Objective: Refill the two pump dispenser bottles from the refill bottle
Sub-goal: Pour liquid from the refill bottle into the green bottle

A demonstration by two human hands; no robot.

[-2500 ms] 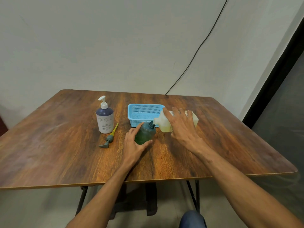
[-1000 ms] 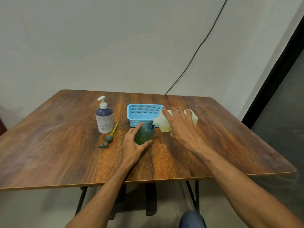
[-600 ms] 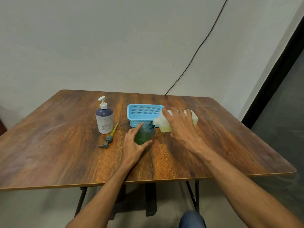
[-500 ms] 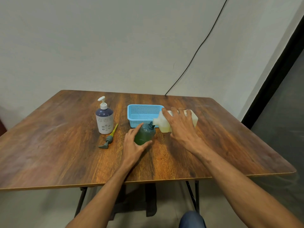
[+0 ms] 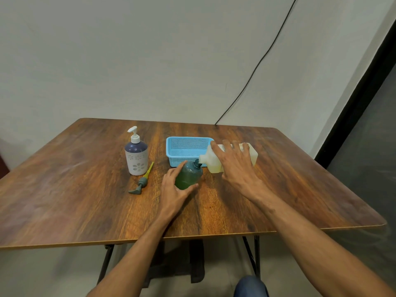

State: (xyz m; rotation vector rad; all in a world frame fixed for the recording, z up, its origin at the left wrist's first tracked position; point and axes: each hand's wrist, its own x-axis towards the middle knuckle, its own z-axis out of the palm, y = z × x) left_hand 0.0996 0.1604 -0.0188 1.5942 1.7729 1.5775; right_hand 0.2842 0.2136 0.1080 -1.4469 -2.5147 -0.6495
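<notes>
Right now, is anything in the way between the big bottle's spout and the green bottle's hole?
Nothing visible. The pump is off, lying on the table to the left. The right hand tips the big bottle with its spout right at the open neck of the green bottle; the left hand holds it.

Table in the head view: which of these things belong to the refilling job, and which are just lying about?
In the job:
refill bottle, tipped in the right hand
green bottle, held by the left hand
white pump bottle, standing
loose pump head, lying beside it

Lying about:
blue basket
black cable on the wall
</notes>
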